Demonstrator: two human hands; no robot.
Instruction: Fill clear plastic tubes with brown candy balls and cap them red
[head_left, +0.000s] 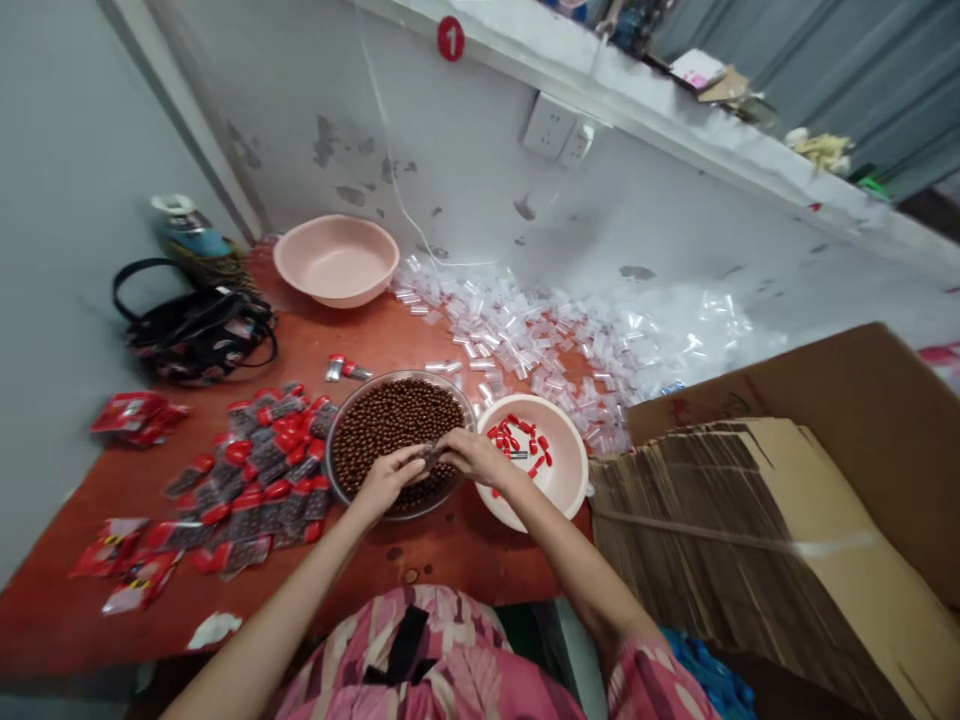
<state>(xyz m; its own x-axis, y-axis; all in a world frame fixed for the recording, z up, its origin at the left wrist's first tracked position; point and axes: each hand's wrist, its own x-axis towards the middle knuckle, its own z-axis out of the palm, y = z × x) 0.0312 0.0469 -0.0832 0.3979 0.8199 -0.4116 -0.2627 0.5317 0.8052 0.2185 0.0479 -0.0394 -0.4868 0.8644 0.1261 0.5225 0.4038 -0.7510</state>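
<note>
My left hand point(388, 480) and my right hand point(474, 456) meet over a metal bowl point(331, 462) full of small brown balls point(390, 415). Between their fingertips is a small clear plastic container point(430, 455) that looks dark with balls inside; both hands seem closed on it. Just right of the bowl, partly under my right forearm, stands a white basin point(574, 465) with several red caps point(536, 440) in it. To the left lies a pile of filled containers with red caps point(262, 470).
Many empty clear containers point(517, 335) lie along the wall. A pink basin point(337, 265) and a black handbag point(202, 335) stand at the back left. Red packets point(139, 415) lie at the left. Flattened cardboard point(697, 540) in a large box point(862, 400) borders the right side.
</note>
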